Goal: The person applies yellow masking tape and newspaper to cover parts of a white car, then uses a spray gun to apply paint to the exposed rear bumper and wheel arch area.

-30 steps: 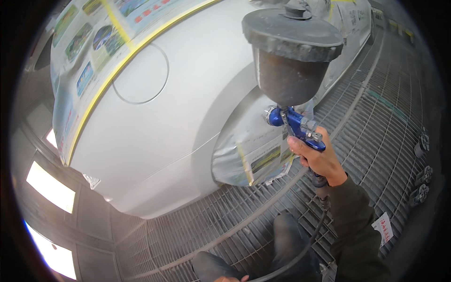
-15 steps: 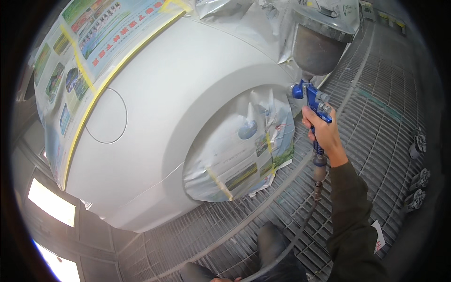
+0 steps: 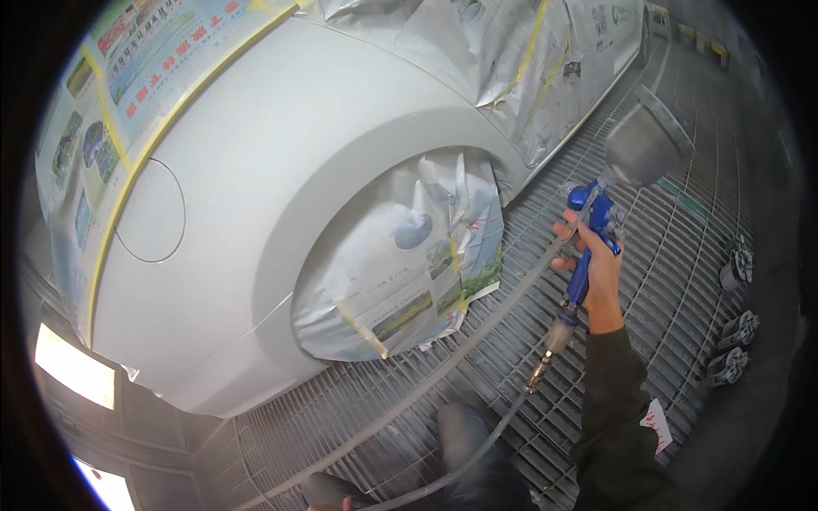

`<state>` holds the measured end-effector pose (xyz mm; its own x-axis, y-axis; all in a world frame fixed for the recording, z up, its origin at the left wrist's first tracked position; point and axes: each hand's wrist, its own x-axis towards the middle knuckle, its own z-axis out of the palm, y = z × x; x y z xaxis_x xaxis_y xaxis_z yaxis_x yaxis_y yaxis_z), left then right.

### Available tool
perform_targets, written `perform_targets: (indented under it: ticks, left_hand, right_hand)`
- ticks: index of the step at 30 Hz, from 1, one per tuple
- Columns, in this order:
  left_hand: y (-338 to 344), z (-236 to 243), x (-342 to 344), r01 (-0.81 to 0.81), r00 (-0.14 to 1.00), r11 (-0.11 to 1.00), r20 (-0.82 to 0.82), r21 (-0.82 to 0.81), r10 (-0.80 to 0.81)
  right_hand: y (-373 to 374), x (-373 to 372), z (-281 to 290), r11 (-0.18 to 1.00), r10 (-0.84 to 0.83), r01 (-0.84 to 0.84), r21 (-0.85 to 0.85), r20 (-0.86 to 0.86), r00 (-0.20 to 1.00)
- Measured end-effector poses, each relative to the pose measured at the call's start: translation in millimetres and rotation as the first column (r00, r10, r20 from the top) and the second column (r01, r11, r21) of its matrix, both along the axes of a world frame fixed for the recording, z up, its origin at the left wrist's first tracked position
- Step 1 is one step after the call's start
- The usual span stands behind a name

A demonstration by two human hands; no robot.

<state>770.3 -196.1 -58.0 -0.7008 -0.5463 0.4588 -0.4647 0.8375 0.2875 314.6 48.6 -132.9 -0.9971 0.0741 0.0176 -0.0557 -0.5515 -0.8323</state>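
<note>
My right hand [image 3: 605, 271] grips a blue spray gun [image 3: 583, 279] by its handle, its front fingers partly lifted off in front. A grey paint cup [image 3: 643, 146] sits on top of the gun, tilted to the right. From the handle's lower end an air hose [image 3: 504, 423] curves down to the lower edge. There a sliver of my left hand [image 3: 329, 507] shows, closed at the hose; most of it is out of frame. Left of the gun, and apart from it, is a pale car body panel [image 3: 217, 119] with a rounded wheel arch.
Printed masking sheet [image 3: 375, 272] covers the wheel; more masking sheet [image 3: 158, 51] with yellow tape borders the panel. Metal floor grating [image 3: 545, 460] lies below. Several round metal parts [image 3: 734, 330] and a white card [image 3: 657, 426] rest at the right. Lights [image 3: 75, 366] glow at the left.
The spray gun in my right hand has swung away from the wheel arch, tilting its cup rightward, and my front fingers have loosened. The view has shifted, so the car sits further left.
</note>
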Motion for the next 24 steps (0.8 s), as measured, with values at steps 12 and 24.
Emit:
perform_targets:
  ticks: [12, 24]
  left_hand:
    - [-9.5, -22.2, 14.1, 0.135, 0.989, 0.974, 0.035, 0.182, -0.144]
    - [-93.0, -143.5, 226.2, -0.629, 0.691, 0.712, -0.195, 0.314, 0.696]
  right_hand:
    - [7.9, 31.3, -24.0, 0.98, 0.159, -0.168, -0.103, -0.088, 0.983]
    - [-47.0, 144.2, -66.7, 0.994, -0.004, -0.015, 0.112, 0.164, 0.986]
